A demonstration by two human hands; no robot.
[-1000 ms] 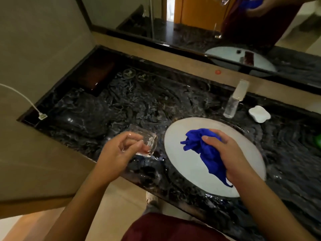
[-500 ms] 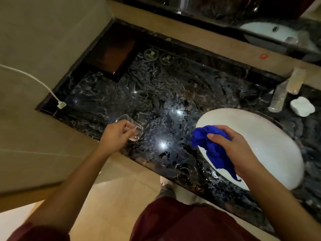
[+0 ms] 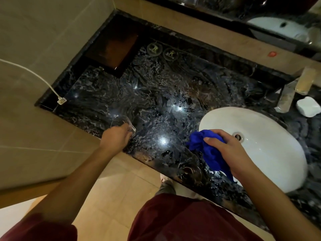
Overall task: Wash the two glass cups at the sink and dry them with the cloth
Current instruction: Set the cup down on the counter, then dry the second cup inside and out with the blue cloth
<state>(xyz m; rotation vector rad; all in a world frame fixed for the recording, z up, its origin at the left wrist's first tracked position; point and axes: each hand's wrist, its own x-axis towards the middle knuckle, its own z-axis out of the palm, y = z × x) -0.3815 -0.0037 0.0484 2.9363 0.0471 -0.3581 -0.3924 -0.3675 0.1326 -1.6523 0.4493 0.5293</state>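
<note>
Glass cup (image 3: 123, 124) in left hand (image 3: 116, 138) grip

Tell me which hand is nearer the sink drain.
Right. The right hand, gripping the blue cloth, sits over the basin's near-left rim, beside the drain. The left hand holds a glass cup far left on the countertop.

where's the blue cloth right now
In the head view the blue cloth is bunched in the right hand, over the near-left rim of the white sink.
</note>
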